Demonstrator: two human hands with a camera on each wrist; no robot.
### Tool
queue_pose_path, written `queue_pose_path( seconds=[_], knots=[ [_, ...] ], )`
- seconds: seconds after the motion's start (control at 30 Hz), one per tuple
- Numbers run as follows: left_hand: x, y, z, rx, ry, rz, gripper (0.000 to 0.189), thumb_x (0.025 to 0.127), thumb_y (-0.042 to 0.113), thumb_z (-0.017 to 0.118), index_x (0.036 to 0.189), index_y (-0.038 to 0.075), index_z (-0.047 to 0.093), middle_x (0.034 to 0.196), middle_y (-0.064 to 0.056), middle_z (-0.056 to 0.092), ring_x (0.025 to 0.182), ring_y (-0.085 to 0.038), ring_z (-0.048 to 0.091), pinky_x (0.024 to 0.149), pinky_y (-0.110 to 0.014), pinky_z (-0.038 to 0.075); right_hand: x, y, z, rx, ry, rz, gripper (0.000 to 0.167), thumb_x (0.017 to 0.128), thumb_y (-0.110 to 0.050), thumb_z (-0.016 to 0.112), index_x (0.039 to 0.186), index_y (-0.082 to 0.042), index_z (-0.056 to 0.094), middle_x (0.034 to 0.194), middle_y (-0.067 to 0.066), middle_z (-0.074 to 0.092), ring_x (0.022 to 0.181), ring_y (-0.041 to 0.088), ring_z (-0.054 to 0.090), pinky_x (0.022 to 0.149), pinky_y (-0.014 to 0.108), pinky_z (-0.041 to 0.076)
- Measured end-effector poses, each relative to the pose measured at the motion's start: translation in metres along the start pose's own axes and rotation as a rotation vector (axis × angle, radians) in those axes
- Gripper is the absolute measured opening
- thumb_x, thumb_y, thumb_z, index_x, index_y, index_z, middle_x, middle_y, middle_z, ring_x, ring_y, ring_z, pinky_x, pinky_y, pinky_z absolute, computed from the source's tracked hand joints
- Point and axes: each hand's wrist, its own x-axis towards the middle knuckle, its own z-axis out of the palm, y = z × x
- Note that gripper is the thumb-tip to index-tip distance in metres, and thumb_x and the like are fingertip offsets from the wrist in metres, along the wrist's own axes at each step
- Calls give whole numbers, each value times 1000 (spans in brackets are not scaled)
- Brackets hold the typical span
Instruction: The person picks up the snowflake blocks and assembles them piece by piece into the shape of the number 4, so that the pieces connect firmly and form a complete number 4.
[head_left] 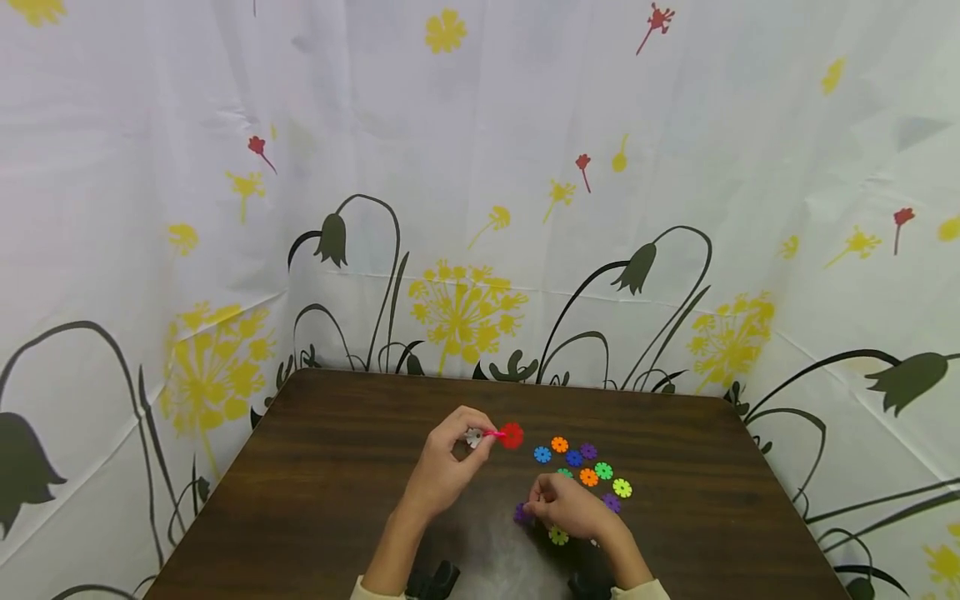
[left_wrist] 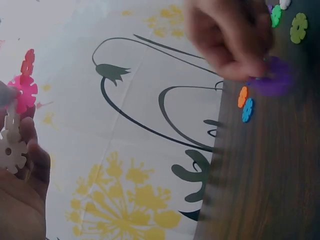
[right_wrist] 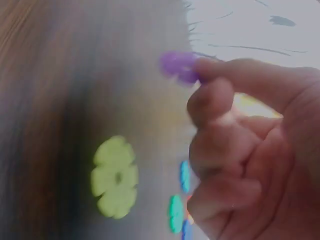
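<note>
My left hand (head_left: 441,468) pinches a short chain of interlocking flower-shaped discs above the table. A red disc (head_left: 512,436) sticks out at its right end, and a white disc (head_left: 472,437) lies near the palm. Between them a pink disc (left_wrist: 25,95) shows in the left wrist view. Lower and to the right, my right hand (head_left: 573,505) holds a purple disc (right_wrist: 175,66) between thumb and index finger, the other fingers curled. In the head view that purple piece is partly covered by the fingertips. The two hands are apart.
Several loose discs lie on the dark wooden table (head_left: 337,467) around the right hand: an orange disc (head_left: 559,444), a light blue disc (head_left: 542,454), a yellow-green disc (head_left: 622,488) and others. A printed flower curtain (head_left: 480,167) hangs behind the table's far edge.
</note>
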Motion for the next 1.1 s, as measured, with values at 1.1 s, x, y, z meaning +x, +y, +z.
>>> queue_pose_path(
  seconds=[1.1],
  knots=[
    [-2,2,-3,-73,-33,-170,7,101,3,73,102,2,66,105,-8,67,79,-11,62,64,-25,58,-19,-82,-19,163,539,-454,10,105,-11,70,115,-13,69,92,14,80,71,13,64,61,29,56]
  ],
)
